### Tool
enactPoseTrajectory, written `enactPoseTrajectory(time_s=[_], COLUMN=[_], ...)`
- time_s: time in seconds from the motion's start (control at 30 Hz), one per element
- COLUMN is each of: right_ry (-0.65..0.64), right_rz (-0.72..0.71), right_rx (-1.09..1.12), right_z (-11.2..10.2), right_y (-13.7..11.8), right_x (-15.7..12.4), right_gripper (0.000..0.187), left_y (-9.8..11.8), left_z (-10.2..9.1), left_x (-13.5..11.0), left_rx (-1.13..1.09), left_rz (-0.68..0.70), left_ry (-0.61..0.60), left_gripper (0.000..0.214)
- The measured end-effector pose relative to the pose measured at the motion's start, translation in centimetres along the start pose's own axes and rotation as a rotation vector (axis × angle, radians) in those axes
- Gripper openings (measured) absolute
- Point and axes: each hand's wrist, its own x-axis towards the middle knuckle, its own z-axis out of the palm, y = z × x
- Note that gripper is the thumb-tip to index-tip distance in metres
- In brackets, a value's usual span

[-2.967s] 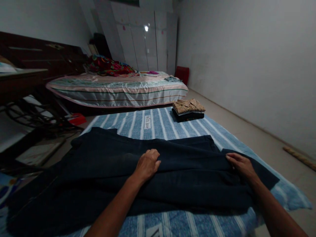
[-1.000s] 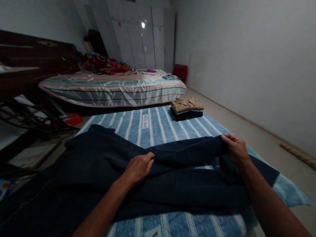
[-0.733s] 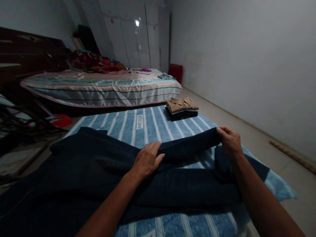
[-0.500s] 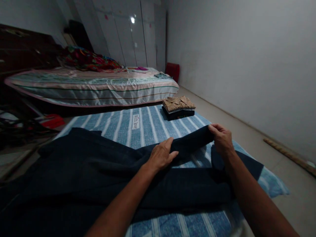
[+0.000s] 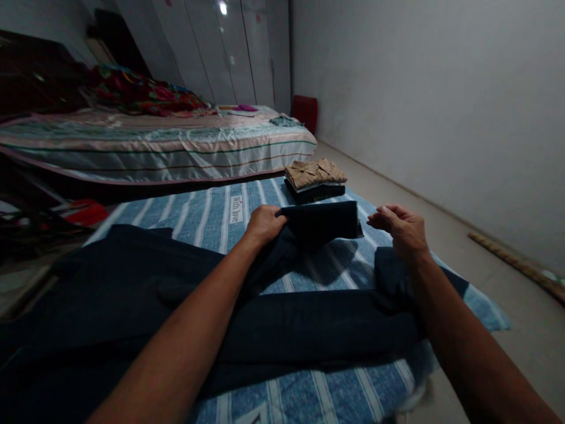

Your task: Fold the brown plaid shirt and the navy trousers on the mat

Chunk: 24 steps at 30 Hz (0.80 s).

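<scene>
A dark navy garment [image 5: 145, 294], long like trousers, lies spread across a blue-and-white striped sheet [image 5: 207, 215]. My left hand [image 5: 263, 224] is closed on the garment's upper leg and holds it lifted off the sheet, its cuff end hanging free to the right. My right hand [image 5: 399, 228] hovers just right of that cuff end with its fingers loosely apart, holding nothing. The lower leg of the garment lies flat under my right forearm.
A stack of folded clothes [image 5: 314, 178], tan on top of dark, sits at the far end of the sheet. Beyond it is a bed [image 5: 176, 147] with a striped cover and a colourful pile. A red object [image 5: 304, 111] stands by the wall. A stick [image 5: 512, 264] lies on the floor.
The upper trouser leg was raised and drawn leftward and away from me. My right hand let go of its end, and my left hand shifted along it and gripped it.
</scene>
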Motion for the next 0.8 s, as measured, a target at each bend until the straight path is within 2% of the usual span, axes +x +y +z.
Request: enactPoseTrajectory(time_s=[0.07,0.17,0.27,0.33,0.43,0.57,0.67,0.8], right_ry=[-0.008,0.008,0.032,0.042,0.048,0.045,0.015,-0.08], right_rz=[0.029,0.068,0.077,0.063,0.033,0.006,-0.011,-0.003], right_rx=[-0.118,-0.293,-0.454,-0.589,-0.76,-0.886,-0.95,-1.025], right_z=[-1.2,-3.8,-6.6,-8.4,-10.4,-11.7,-11.8,-11.0], right_y=[0.4,2.1,3.7,4.1,3.9,3.4,3.3,3.2], right_x=[-0.2,-0.8,-1.7,-2.2,-2.8,-3.6,-4.5,-5.9], right_gripper=[0.041,0.042,0.038,0.035,0.032,0.033,0.035,0.04], left_y=[-1.2,-2.8,-3.6,-3.7,-3.5,-3.4,-3.3,-2.9], left_z=[0.5,1.9,3.0,3.1,3.0,3.3,3.8,4.3], left_x=[0.3,-0.8,-2.6,-3.5,-4.6,-7.2,-10.9,-17.4], left_rx=[0.053,0.113,0.132,0.154,0.212,0.221,0.161,0.051], left_rz=[-0.08,-0.153,-0.148,-0.112,0.027,0.302,0.492,0.583], left_ry=[0.026,0.014,-0.023,-0.004,0.109,0.231,0.216,0.167], left_gripper=[0.026,0.032,0.04,0.042,0.036,0.023,0.018,0.017])
